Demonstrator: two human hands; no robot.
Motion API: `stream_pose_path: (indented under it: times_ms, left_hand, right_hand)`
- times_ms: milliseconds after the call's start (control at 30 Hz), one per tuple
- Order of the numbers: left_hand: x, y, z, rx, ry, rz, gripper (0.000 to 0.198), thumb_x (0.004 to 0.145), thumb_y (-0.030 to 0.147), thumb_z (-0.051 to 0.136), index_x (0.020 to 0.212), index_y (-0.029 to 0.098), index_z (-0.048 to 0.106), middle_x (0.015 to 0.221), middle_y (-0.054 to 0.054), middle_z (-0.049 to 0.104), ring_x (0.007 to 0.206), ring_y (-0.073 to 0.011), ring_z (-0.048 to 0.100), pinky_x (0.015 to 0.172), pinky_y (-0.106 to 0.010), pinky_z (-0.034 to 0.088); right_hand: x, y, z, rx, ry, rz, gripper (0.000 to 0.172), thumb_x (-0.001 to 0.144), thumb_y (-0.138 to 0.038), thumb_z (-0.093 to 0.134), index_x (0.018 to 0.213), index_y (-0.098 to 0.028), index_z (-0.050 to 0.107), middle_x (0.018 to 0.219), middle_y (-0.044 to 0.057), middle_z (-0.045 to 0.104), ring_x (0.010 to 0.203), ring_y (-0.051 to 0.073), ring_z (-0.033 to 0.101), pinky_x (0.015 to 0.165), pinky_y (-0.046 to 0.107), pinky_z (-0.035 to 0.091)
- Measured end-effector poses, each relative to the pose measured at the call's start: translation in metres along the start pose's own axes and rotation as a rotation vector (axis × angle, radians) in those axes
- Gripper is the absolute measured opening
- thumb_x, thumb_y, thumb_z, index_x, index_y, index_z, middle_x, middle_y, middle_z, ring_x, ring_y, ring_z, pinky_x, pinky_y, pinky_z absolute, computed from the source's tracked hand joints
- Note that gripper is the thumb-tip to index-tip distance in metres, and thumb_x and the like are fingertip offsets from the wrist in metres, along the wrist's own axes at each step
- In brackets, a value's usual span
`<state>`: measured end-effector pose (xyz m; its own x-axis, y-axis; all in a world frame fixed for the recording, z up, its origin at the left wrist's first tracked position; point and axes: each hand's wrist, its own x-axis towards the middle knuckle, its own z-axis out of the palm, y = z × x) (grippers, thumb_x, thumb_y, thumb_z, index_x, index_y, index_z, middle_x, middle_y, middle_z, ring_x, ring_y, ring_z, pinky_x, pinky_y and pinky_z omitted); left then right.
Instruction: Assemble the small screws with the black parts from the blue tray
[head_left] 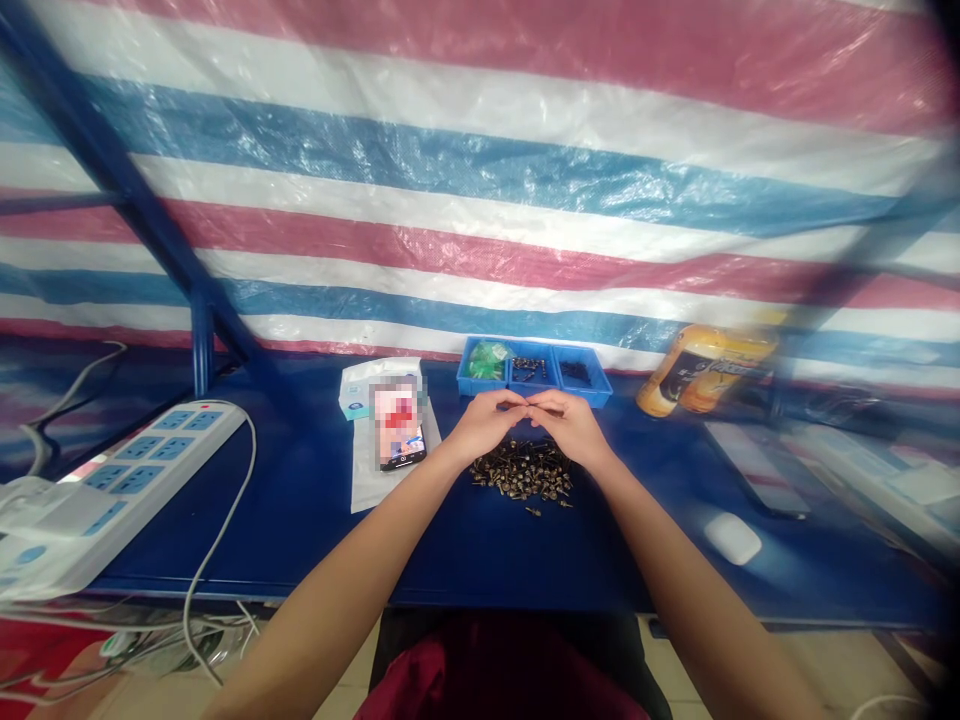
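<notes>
Though the fingertips (511, 398) hide most of it, a thin dark part (544, 410) shows pinched between the left hand (484, 425) and the right hand (571, 425). Both hands are curled inward, tips meeting; which hand bears the part's weight cannot be made out. Its exact shape is lost behind the fingers.

Item: heap of fasteners (521, 472), small, brass and dark in colour, lying loose on the table (420, 550) just below the hands, with a few strays at its near edge. Single pieces are too small to read.

Item: blue tray (534, 385), three compartments, beyond the hands. Left compartment: green plastic bag (487, 358). Middle: small dark fasteners (529, 368). Right: dark bits (575, 372), too small to identify.

Item: phone (400, 435), lying on white paper (367, 480) left of the hands, its screen blurred out.

Item: white packet (360, 390), behind the phone, partly covered by it.

Item: power strip (142, 465), blue and white, at the left end of the table, its far end lost under white plastic (45, 530).

Item: two cans (705, 370), orange and gold, smeared by blur, labels unreadable.

Item: white mouse (733, 538), right of the right hand.

Backdrop: striped tarp (480, 200), red, white and blue.
</notes>
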<state>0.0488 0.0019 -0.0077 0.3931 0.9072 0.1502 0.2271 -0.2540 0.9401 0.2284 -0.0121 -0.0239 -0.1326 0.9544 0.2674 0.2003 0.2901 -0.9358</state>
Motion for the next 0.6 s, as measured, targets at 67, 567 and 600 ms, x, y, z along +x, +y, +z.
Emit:
stream_pose_path:
  times_ms: [67,567,600]
  left_hand:
    - [-0.001,0.002,-0.001,0.028,-0.001,0.003,0.027,0.086,0.039,0.058,0.093,0.018,0.074,0.086,-0.003,0.071,0.077,-0.0165,0.063,0.07,-0.026,0.047]
    - [-0.002,0.004,-0.004,0.304,0.092,0.04,0.022,0.087,0.036,0.056,0.089,0.023,0.073,0.097,-0.001,0.075,0.091,-0.022,0.068,0.087,-0.031,0.048]
    - [-0.002,0.004,-0.004,0.307,0.09,0.041,0.021,0.087,0.036,0.056,0.089,0.023,0.073,0.097,-0.001,0.075,0.091,-0.0219,0.068,0.087,-0.031,0.048]
  right_hand:
    - [0.0,-0.001,-0.001,-0.028,0.018,-0.015,0.031,0.079,-0.047,0.071,0.092,-0.019,0.07,0.088,0.007,0.074,0.073,0.02,0.068,0.072,0.036,0.055]
    - [0.005,0.007,-0.02,-0.141,0.446,0.039,0.049,0.084,-0.062,0.058,0.108,-0.019,0.061,0.077,0.002,0.066,0.057,0.015,0.059,0.058,0.029,0.048]
    - [0.005,0.009,-0.022,-0.145,0.44,0.031,0.059,0.082,-0.061,0.062,0.122,-0.02,0.055,0.084,0.003,0.067,0.058,0.016,0.06,0.057,0.03,0.048]
